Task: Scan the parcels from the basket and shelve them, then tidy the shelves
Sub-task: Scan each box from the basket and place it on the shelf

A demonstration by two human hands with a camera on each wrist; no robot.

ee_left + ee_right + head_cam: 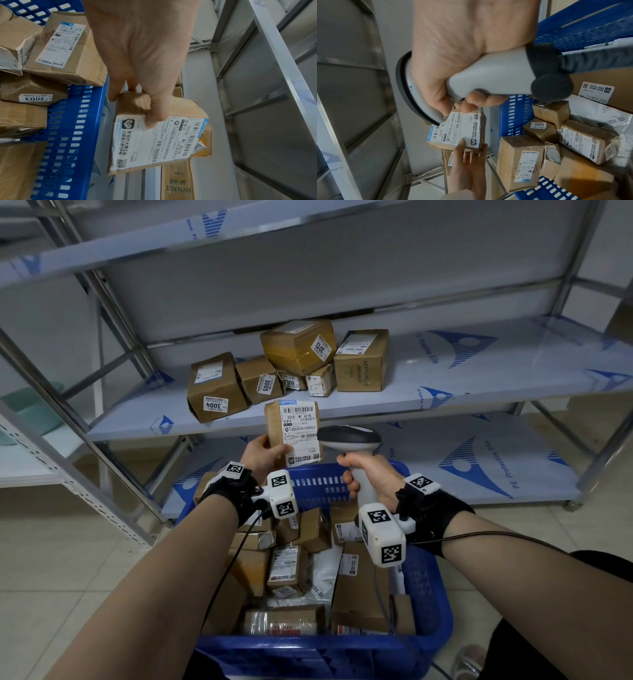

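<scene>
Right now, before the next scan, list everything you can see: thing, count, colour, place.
held parcel: one, brown with white label, in front of the middle shelf, above the basket
barcode scanner: one, grey-white with dark head, beside the held parcel's label
shelved parcels: about six, brown, clustered on the middle shelf; tags 3004, 3005, 3013 readable
basket: one, blue plastic, on the floor below the hands
basket parcels: many, mostly brown, exact count unclear, piled in the basket
shelving: one metal rack, silver with blue-printed film, straight ahead
left hand: grip on the held parcel's lower edge
right hand: grip round the scanner handle
</scene>
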